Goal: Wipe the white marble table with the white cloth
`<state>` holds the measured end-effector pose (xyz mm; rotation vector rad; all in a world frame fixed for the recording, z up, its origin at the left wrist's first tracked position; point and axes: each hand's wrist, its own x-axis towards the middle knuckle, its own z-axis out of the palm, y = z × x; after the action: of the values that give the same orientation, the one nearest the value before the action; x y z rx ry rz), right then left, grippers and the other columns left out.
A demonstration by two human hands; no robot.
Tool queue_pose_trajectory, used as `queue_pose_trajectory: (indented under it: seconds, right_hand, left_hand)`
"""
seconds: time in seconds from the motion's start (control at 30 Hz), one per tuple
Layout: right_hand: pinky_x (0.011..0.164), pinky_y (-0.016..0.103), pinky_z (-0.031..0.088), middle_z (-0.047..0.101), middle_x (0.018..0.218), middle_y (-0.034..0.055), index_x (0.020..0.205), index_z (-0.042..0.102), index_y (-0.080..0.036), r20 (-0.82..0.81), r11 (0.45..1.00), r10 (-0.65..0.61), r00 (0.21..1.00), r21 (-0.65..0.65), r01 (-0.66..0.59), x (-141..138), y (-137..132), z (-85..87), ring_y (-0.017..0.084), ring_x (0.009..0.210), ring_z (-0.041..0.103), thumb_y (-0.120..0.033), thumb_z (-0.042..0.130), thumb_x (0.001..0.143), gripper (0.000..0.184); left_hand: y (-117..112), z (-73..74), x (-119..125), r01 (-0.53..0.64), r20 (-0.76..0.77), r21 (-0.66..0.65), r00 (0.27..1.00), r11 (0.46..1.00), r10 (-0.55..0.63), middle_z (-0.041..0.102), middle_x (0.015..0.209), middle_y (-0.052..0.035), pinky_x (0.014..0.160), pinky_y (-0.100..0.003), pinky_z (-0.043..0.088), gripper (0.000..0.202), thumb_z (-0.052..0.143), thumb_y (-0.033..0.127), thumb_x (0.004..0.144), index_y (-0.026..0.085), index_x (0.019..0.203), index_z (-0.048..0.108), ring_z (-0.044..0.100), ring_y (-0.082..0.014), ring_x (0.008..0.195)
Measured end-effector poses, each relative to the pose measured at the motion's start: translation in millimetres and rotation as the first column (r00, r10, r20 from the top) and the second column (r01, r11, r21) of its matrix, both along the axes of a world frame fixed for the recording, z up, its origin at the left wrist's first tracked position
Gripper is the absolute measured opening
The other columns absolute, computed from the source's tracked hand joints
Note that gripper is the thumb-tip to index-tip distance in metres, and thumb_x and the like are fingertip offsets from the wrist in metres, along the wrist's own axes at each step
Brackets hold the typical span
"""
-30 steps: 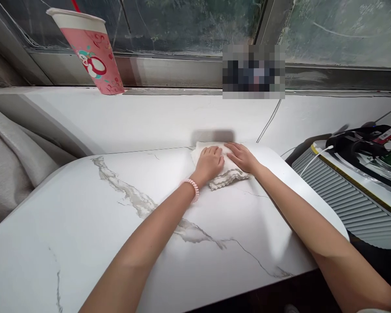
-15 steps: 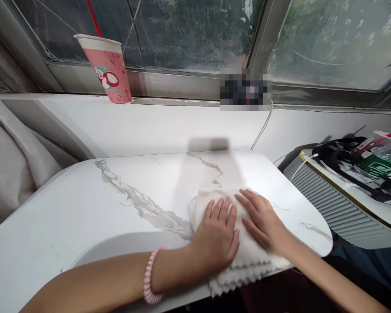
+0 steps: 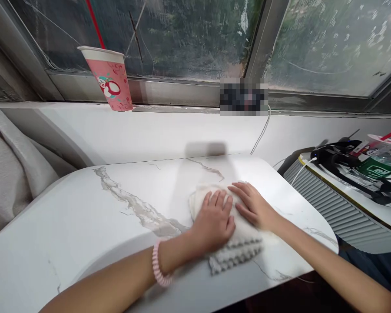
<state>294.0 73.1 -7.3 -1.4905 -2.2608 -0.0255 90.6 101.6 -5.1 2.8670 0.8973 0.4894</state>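
A folded white cloth with scalloped edges lies flat on the white marble-patterned table. My left hand, with a pink coil band at the wrist, rests palm down on the cloth, fingers stretched out. To its right, my right hand also lies on the cloth, with its fingers extended and slightly spread. Neither hand's fingers wrap round the cloth; both press on it from above. The part of the cloth beneath my palms is hidden.
A pink paper cup with a red straw stands on the window sill. Beside it to the right is a pixelated dark object with a white cable. At right, a ribbed cabinet holds a green-labelled bottle and black straps. A grey curtain hangs at left.
Both hands have slid away from me over the table together with the cloth. Its scalloped edge, which hung by the front table edge, now lies on the tabletop. The camera view has shifted slightly.
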Motion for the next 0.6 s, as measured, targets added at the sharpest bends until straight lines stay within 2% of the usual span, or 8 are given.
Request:
queue_pose_trajectory:
  seconds: [0.1, 0.3, 0.43, 0.6]
  right_hand:
    - [0.107, 0.053, 0.037, 0.053, 0.134, 0.0136, 0.139, 0.047, -0.023, -0.014, 1.0, 0.007, 1.0, 0.023, -0.007, -2.4, 45.7, -3.7, 0.029, 0.124, 0.048, -0.037, 0.035, 0.098, 0.045]
    - [0.111, 0.051, 0.03, 0.056, 0.132, 0.0122, 0.136, 0.05, -0.022, 0.006, 0.997, -0.072, 0.997, -0.015, 0.072, -17.9, 124.2, -6.8, 0.027, 0.125, 0.047, -0.032, 0.034, 0.097, 0.043]
    - [0.108, 0.046, 0.034, 0.056, 0.127, 0.0138, 0.133, 0.053, -0.017, 0.01, 0.986, -0.16, 0.987, 0.042, 0.16, -31.4, 152.9, -5.6, 0.029, 0.122, 0.045, -0.031, 0.036, 0.096, 0.043]
    - [0.103, 0.045, 0.038, 0.056, 0.119, 0.014, 0.127, 0.056, -0.017, 0.029, 0.97, -0.235, 0.972, 0.077, 0.232, -53.3, 174.8, -6.0, 0.03, 0.113, 0.046, -0.031, 0.039, 0.095, 0.039]
  left_hand:
    - [40.5, 3.9, 1.0, -0.04, 0.008, -0.031, 0.999, 0.999, 0.04, 0.048, 0.146, -0.0163, 0.116, -0.048, 0.027, 0.049, 0.037, 0.031, 0.095, 0.011, 0.138, 0.048, 0.04, -0.0284, 0.137]
    - [107.6, 5.5, -0.8, -0.176, 0.058, -0.004, 0.983, 0.984, 0.176, 0.052, 0.142, -0.0155, 0.115, -0.045, 0.028, 0.044, 0.039, 0.024, 0.093, 0.011, 0.133, 0.051, 0.045, -0.0263, 0.133]
    - [138.5, 8.8, -9.3, -0.157, 0.094, 0.013, 0.983, 0.987, 0.156, 0.054, 0.138, -0.013, 0.114, -0.039, 0.031, 0.043, 0.037, 0.022, 0.094, 0.011, 0.132, 0.052, 0.047, -0.0238, 0.13]
    - [164.5, 8.8, -31.4, -0.135, 0.111, 0.029, 0.985, 0.99, 0.131, 0.057, 0.135, -0.0102, 0.111, -0.041, 0.036, 0.04, 0.036, 0.024, 0.094, 0.016, 0.13, 0.054, 0.05, -0.0231, 0.126]
